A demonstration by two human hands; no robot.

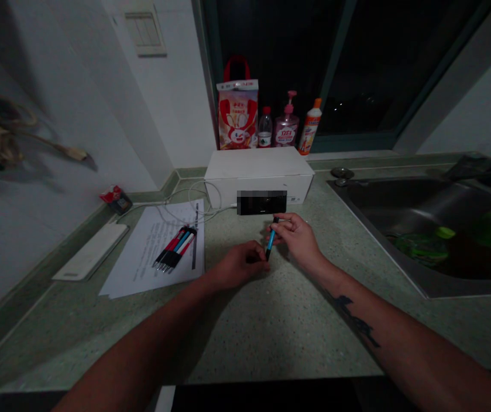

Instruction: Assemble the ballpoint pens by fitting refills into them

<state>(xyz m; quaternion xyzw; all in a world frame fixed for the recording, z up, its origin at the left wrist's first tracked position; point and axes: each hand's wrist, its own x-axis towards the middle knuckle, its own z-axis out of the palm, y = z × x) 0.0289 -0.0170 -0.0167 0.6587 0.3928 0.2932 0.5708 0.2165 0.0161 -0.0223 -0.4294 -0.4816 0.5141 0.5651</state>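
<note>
A blue pen with black ends (272, 239) stands tilted above the counter between my hands. My right hand (299, 239) pinches it near its upper end and along the blue barrel. My left hand (240, 264) is curled, with thumb and fingertips closed at the pen's black lower end. The exact contact of the left fingertips is partly hidden in shadow. To the left, several pens (177, 249) in red, blue, white and black lie side by side on printed paper sheets (142, 240).
Behind my hands a phone (262, 203) with a white cable leans on a white box (258, 166). A steel sink (376, 240) is at right. A white flat device (93, 252) and a small red-black packet (117, 199) lie left. Bottles (286, 129) and a bag (237, 117) stand at the window.
</note>
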